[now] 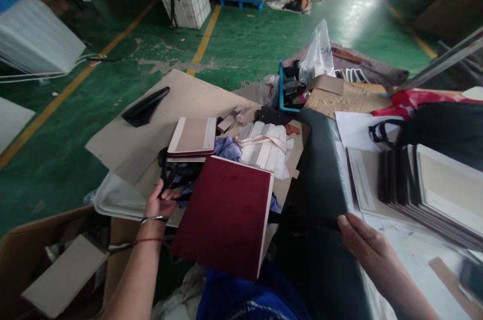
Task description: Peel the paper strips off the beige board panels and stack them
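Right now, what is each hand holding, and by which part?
The right hand holds a black strap by its visible outer end, right of the maroon panel. The left hand holds black strap-like material; which part is unclear.

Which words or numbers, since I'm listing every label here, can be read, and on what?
"CA", then an unclear letter: on the clear plastic bag.
White print with digits on the blue cloth at the bottom edge: too blurred to read surely.
Any other marks: too small or blurred.
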`<act>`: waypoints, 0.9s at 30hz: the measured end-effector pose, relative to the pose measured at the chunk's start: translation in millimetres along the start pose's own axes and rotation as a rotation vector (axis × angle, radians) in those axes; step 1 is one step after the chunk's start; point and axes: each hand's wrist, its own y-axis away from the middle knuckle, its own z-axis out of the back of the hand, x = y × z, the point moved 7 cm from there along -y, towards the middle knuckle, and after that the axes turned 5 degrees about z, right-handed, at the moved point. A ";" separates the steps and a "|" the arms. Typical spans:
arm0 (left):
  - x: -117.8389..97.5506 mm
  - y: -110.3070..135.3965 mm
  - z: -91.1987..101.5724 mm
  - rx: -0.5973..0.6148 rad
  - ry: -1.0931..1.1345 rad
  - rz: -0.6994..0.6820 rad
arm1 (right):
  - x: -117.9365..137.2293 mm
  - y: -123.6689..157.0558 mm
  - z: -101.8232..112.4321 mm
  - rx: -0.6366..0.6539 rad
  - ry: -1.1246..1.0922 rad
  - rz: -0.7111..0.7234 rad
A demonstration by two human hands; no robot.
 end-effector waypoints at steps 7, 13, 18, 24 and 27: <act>-14.3 35.3 -19.8 0.152 0.039 -0.068 | 73.3 -13.1 -38.7 0.101 0.053 0.287; -54.5 67.5 -28.1 0.285 0.027 -0.264 | 92.2 -18.4 -68.3 0.209 0.160 0.482; -52.5 50.8 37.1 -0.088 0.077 -0.111 | 96.1 -19.3 -80.0 0.233 0.220 0.579; 41.1 78.2 103.6 -0.241 -0.014 0.168 | 88.7 -18.4 -83.6 0.274 0.237 0.636; 66.0 96.8 99.6 -0.216 -0.019 0.179 | 88.6 -19.1 -81.9 0.237 0.216 0.648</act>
